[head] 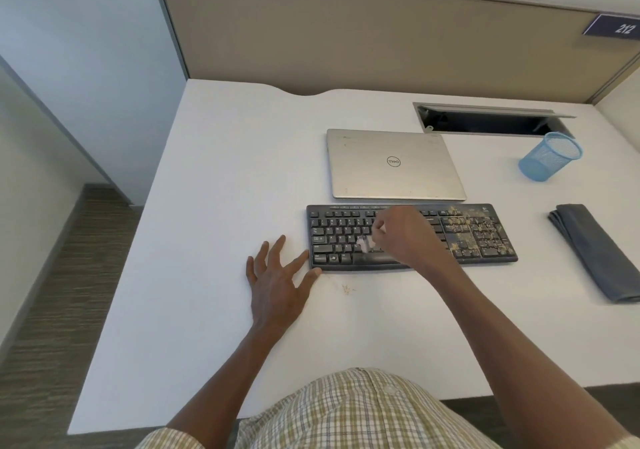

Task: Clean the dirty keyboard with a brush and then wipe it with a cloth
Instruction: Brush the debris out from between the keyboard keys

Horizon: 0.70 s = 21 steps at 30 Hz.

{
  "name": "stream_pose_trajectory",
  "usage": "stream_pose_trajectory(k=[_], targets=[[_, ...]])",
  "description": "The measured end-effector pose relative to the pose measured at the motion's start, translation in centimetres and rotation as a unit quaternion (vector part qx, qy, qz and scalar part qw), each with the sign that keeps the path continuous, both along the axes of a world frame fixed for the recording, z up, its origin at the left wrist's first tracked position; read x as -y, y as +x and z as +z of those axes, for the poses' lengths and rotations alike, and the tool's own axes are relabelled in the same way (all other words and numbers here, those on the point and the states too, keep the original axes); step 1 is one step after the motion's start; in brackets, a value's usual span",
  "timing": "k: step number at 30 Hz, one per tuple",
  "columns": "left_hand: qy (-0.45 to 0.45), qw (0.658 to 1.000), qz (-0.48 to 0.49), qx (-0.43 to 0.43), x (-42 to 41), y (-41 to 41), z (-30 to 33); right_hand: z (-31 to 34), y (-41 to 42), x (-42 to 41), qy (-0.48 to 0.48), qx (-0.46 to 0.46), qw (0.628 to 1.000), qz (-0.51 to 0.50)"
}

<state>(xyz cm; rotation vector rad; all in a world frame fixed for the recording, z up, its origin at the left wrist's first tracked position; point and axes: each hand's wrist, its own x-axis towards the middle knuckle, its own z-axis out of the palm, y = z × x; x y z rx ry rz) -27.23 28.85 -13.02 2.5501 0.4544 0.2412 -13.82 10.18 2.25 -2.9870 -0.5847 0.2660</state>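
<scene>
Keyboard: black, on white worktop, crumbs over right keys.
Right hand: curled, gripping blurred white brush over middle keys.
Left hand: fingers spread flat, fingertips touching keyboard's left edge.
Cloth: folded, far right.

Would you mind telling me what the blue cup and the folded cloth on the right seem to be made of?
The blue cup looks like painted wire mesh, probably metal: its wall is a fine see-through grid. The cloth appears to be a soft, matte dark grey fabric, perhaps microfibre, judging by its limp folded layers; the weave is too small to tell.
</scene>
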Motion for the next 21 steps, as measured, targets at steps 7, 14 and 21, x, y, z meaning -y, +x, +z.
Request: stream_pose_trajectory(k=[7, 14, 21], targets=[[0.007, 1.0, 0.0, -0.003, -0.03, 0.1, -0.13, 0.0, 0.55, 0.14, 0.005, -0.009, 1.0, 0.018], [0.013, 1.0, 0.002, -0.001, -0.03, 0.14, -0.3, -0.09, 0.88, 0.12, 0.014, -0.016, 1.0, 0.005], [0.008, 1.0, 0.004, 0.001, 0.0, 0.09, -0.27, -0.13, 1.19, 0.26, 0.013, -0.03, 0.999, 0.002]])
